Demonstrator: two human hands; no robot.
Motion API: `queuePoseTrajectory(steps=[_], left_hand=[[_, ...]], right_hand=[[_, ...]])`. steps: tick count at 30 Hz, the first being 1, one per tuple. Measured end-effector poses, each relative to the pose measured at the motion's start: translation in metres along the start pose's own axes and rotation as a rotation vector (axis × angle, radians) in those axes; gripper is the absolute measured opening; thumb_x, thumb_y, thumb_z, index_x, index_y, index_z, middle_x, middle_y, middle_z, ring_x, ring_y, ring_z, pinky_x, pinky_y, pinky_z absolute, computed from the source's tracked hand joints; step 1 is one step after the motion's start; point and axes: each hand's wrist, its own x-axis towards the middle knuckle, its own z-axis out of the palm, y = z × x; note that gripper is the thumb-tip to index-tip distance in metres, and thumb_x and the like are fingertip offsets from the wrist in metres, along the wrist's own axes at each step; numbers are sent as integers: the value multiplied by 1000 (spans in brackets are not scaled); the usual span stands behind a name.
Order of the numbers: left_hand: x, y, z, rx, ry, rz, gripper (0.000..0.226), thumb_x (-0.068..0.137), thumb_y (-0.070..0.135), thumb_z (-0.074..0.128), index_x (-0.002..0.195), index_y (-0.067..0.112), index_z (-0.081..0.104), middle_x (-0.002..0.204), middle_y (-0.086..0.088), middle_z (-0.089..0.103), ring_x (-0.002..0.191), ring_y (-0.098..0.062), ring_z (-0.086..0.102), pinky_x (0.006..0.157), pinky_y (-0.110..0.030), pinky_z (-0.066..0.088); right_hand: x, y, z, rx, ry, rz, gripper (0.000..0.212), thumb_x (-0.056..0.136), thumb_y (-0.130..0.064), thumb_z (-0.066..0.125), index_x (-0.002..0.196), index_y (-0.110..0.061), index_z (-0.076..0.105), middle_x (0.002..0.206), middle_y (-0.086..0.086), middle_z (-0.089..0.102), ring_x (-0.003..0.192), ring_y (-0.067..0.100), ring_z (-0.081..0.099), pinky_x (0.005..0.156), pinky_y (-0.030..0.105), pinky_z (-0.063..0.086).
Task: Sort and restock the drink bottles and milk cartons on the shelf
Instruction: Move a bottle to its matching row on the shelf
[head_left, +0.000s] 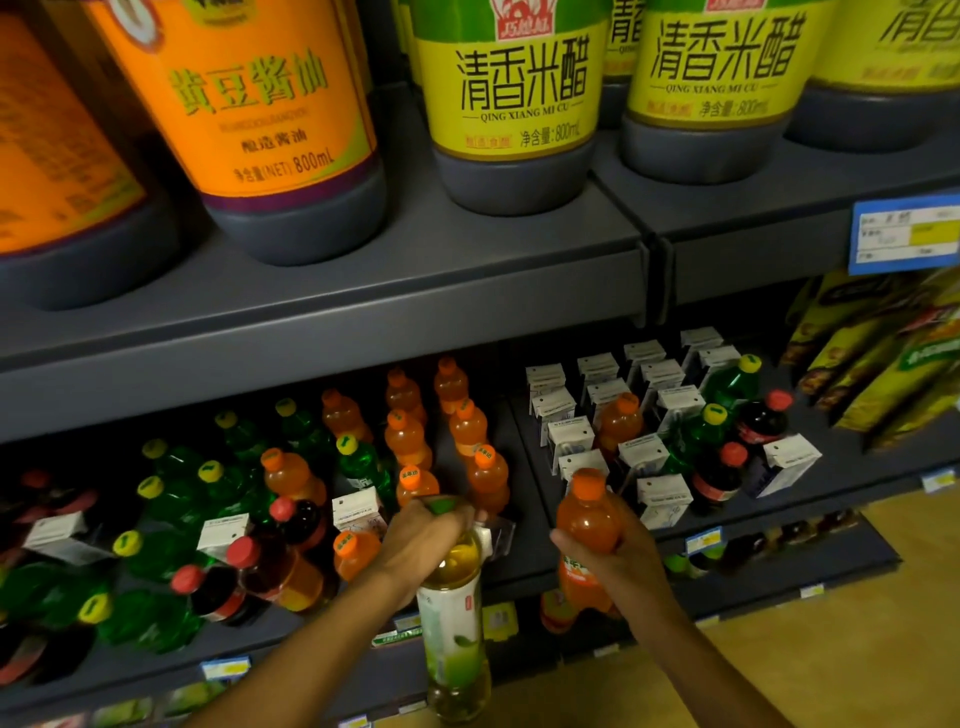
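My left hand (423, 538) grips the neck of a tall green-tea bottle (453, 629) with a green cap, held in front of the shelf edge. An orange soda bottle (589, 519) with an orange cap sits upright in my right hand (618, 561), just before the lower shelf (524, 457). On that shelf stand rows of orange soda bottles (408, 436), green bottles with yellow caps (228, 483), dark cola bottles with red caps (719, 475) and white milk cartons (597, 376). Some bottles and cartons are mixed among the wrong rows.
The upper shelf (363, 291) carries big soy sauce (270, 124) and rice vinegar bottles (511, 104) and overhangs the drinks. Yellow packets (883, 364) stand at the right. A blue price tag (904, 236) hangs on the shelf edge. Further goods sit on the bottom shelf below.
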Motion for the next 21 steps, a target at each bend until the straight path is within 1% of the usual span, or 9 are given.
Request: queuePoseTrajectory(steps=[2, 3, 6, 7, 9, 11, 15, 18, 21], left_hand=[[-17, 5, -12, 7, 1, 41, 10, 77, 30, 68, 74, 35, 76, 84, -1, 74, 86, -19, 67, 78, -31, 52], [-25, 8, -18, 16, -4, 60, 12, 73, 34, 65, 75, 39, 76, 82, 1, 74, 86, -18, 67, 77, -31, 53], [-45, 13, -32, 32, -25, 100, 30, 62, 44, 56, 84, 41, 76, 82, 5, 75, 87, -13, 68, 81, -32, 55], [-50, 14, -36, 37, -20, 111, 29, 65, 43, 56, 86, 41, 76, 83, 8, 75, 88, -12, 68, 83, -33, 55], [-57, 13, -44, 46, 13, 136, 21, 79, 34, 58, 86, 42, 76, 84, 14, 74, 92, -11, 67, 87, -35, 54], [-62, 11, -50, 57, 49, 155, 29, 89, 21, 57, 85, 41, 76, 85, 14, 74, 94, -13, 66, 89, -39, 54], [-71, 9, -63, 52, 84, 151, 34, 93, 15, 54, 86, 39, 77, 82, 7, 76, 91, -18, 69, 90, -44, 55], [-75, 8, -69, 0, 104, 151, 33, 93, 14, 53, 87, 35, 77, 87, -3, 76, 92, -23, 70, 92, -49, 54], [-77, 7, -70, -40, 119, 157, 33, 93, 13, 54, 86, 35, 77, 87, 5, 76, 91, -18, 71, 91, -45, 55]], right_hand=[[8, -1, 12, -57, -34, -43, 68, 61, -44, 88, 119, -45, 53, 117, -11, 61, 111, 18, 57, 100, 44, 47], [12, -1, 19, -82, -45, -53, 69, 61, -43, 89, 121, -41, 55, 117, -9, 62, 111, 18, 58, 100, 44, 47], [25, 5, 42, -158, -69, -62, 66, 64, -34, 89, 121, -34, 55, 115, -5, 63, 111, 20, 59, 99, 40, 46], [30, 8, 49, -182, -79, -54, 66, 65, -33, 89, 122, -32, 55, 115, -4, 62, 111, 21, 59, 99, 39, 46], [40, 14, 62, -233, -97, -20, 69, 66, -32, 88, 126, -25, 54, 118, -1, 60, 116, 24, 57, 101, 40, 45], [48, 19, 74, -275, -113, 9, 75, 68, -33, 87, 132, -22, 51, 125, 2, 59, 120, 25, 55, 104, 42, 44], [54, 28, 91, -301, -145, 39, 83, 67, -34, 87, 138, -23, 46, 131, 4, 58, 125, 26, 53, 107, 48, 43], [55, 34, 100, -306, -138, 51, 89, 65, -35, 88, 141, -22, 43, 135, 5, 56, 127, 26, 52, 108, 47, 42], [57, 33, 105, -320, -141, 46, 93, 65, -35, 88, 144, -23, 40, 139, 6, 54, 130, 27, 49, 109, 47, 41]])
